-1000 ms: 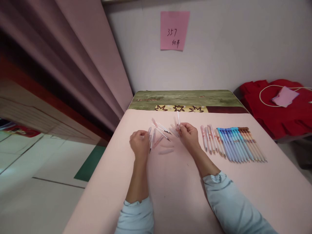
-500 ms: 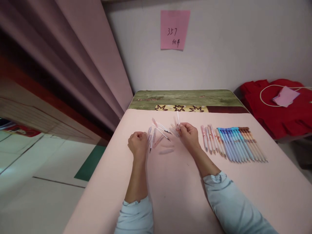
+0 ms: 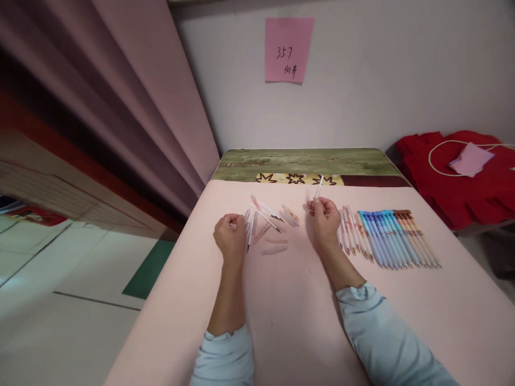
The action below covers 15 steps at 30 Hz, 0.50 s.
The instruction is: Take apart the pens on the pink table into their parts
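My right hand is closed on a thin white pen refill, which sticks up past the fingertips. My left hand rests by the left side of the table with curled fingers; whatever may be in them is hidden. Just right of it lie loose white refills with dark tips and translucent pen barrels. Two or so more patterned barrels lie between my hands. Beside my right wrist begins a row of assembled pens, running from pink-white through blue to brown; the hand covers its left end.
A pale pink cloth covers most of the table, whose green patterned back edge meets the wall. A pink paper note hangs there. To the right is a red cloth-covered seat with a cord; a curtain hangs left.
My right hand has moved right, toward the pen row, carrying the white refill, which now tilts right. The barrels it was covering are in view. My left hand has shifted very slightly.
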{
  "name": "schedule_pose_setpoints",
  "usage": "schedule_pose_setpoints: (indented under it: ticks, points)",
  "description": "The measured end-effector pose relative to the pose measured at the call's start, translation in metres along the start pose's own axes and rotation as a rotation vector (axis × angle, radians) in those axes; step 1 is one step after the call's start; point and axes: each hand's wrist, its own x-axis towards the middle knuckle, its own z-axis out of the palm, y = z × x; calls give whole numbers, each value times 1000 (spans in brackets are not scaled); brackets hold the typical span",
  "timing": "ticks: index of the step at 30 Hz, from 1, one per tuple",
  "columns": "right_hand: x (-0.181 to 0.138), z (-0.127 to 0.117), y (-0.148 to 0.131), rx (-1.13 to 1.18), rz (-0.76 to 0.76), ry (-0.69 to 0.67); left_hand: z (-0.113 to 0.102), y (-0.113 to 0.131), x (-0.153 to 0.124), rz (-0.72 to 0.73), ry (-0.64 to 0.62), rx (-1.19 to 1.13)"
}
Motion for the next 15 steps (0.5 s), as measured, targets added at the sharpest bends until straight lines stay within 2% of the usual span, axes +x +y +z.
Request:
schedule_pose_setpoints:
  ticks: [2, 3, 6, 9, 11, 15]
  points:
    - [0, 1, -1, 11, -2, -7, 4, 10, -8, 170, 11, -22]
    - [0, 1, -1, 9, 1, -15, 5, 16, -12, 256, -25, -34]
    - [-2, 2, -2, 20, 33, -27, 8, 26, -22, 483, -331, -75]
    - [-2, 3, -2, 39, 78, -27, 6, 26, -24, 586, -615, -107]
    - [-1, 3, -1, 41, 95, -32, 4, 23, -24, 609, -673, -103]
    - [2, 4, 3, 87, 106, -46, 2, 19, -23, 667, -645, -31]
